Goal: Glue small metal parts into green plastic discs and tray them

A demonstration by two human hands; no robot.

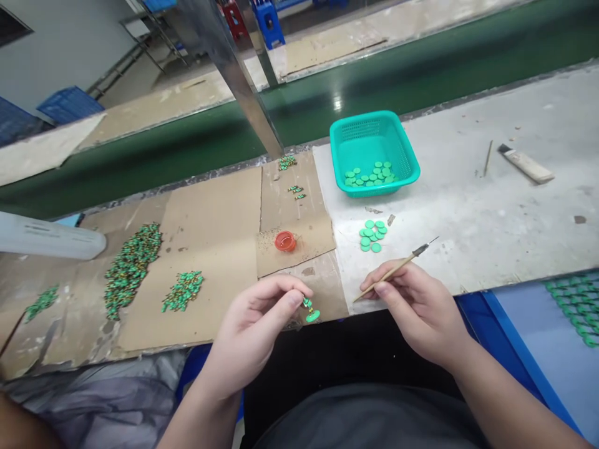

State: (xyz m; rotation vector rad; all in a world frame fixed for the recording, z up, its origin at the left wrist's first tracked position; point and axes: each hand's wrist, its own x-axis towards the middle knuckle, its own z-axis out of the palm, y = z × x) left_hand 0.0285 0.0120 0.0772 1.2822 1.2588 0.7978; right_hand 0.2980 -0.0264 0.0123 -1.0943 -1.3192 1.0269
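Note:
Between thumb and forefinger, my left hand (262,327) pinches a small green figurine (309,309) with a round green disc at its lower end. My right hand (416,308) holds a thin wooden stick (393,270) like a pen; its dark end carries a fine metal point aimed up and to the right, apart from the figurine. Ahead of both hands, a small red cup (285,241) stands on cardboard. Loose green discs (373,234) lie on the white surface just beyond my right hand.
A teal basket (409,156) with green discs stands farther back. Piles of small green figures (133,268) lie on cardboard at left, near a pale pipe (51,236). A flat brush (526,164) lies at right. A metal post (243,87) rises behind. Someone's clothing (103,399) shows at lower left.

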